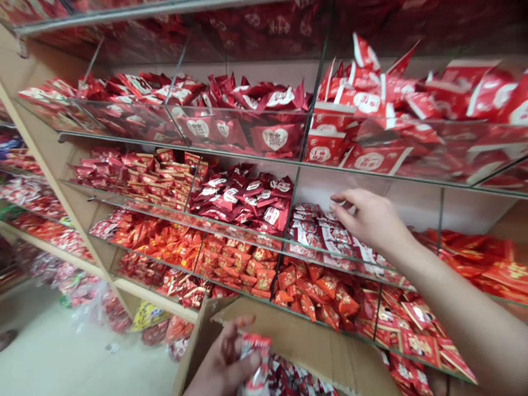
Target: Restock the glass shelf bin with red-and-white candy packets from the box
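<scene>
- The left hand (pixel 225 363), low at the frame's bottom, grips a bunch of red-and-white packets (pixel 256 357) over an open carton (pixel 313 344).
- More packets lie in the carton, so the carton is not yet emptied.
- The right hand (pixel 367 217), fingers narrow and curled, touches the packet pile (pixel 317 231) in a partly filled glass bin (pixel 330 258); whether it pinches one, I cannot tell.
- Neighbouring bins look fuller.

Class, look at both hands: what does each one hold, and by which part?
The left hand grips a red-and-white packet around its middle. The right hand only touches the packets in the bin; whether it grips one cannot be told.
</scene>
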`<state>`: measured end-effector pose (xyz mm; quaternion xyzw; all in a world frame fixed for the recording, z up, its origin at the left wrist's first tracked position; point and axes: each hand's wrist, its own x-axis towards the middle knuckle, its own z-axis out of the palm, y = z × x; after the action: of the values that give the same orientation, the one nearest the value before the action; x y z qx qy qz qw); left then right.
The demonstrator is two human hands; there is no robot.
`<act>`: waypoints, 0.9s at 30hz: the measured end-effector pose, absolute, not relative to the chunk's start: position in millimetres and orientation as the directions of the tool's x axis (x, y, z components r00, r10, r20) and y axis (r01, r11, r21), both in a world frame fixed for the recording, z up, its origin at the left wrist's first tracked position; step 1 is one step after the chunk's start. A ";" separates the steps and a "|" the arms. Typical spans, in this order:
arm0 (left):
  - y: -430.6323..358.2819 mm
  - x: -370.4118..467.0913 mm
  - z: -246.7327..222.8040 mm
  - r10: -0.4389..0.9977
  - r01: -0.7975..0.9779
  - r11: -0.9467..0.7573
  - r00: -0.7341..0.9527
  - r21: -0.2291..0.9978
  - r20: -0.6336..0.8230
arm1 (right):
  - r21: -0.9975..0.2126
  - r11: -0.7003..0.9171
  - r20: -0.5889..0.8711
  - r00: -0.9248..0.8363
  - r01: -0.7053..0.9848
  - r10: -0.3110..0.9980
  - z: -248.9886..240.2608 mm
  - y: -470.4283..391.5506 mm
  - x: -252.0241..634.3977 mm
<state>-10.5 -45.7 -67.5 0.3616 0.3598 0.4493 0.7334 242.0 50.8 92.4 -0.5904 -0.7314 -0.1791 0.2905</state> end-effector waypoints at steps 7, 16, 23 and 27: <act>-34.9 24.5 -3.1 0.849 -0.259 -0.279 0.384 0.925 0.363 | -0.751 0.365 0.273 -0.245 0.550 0.930 30.1 -43.9 184.7; -30.5 40.0 -9.9 0.851 -0.218 0.093 0.523 0.971 0.036 | -0.941 0.248 0.271 0.073 0.229 0.960 15.0 -34.4 201.9; -21.4 35.6 -5.8 0.855 -0.148 0.124 0.517 0.981 -0.030 | -0.432 0.574 0.701 -0.142 0.696 0.699 -0.9 -50.7 208.6; -21.9 37.8 5.3 0.795 -0.124 0.141 0.606 0.982 -0.038 | 0.146 0.634 0.735 -0.512 0.760 0.445 2.1 -62.9 209.8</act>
<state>37.8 -21.9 5.3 0.5661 0.2964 0.3305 0.6946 209.8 -62.9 2.1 -0.3594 -0.8378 -0.2324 0.3390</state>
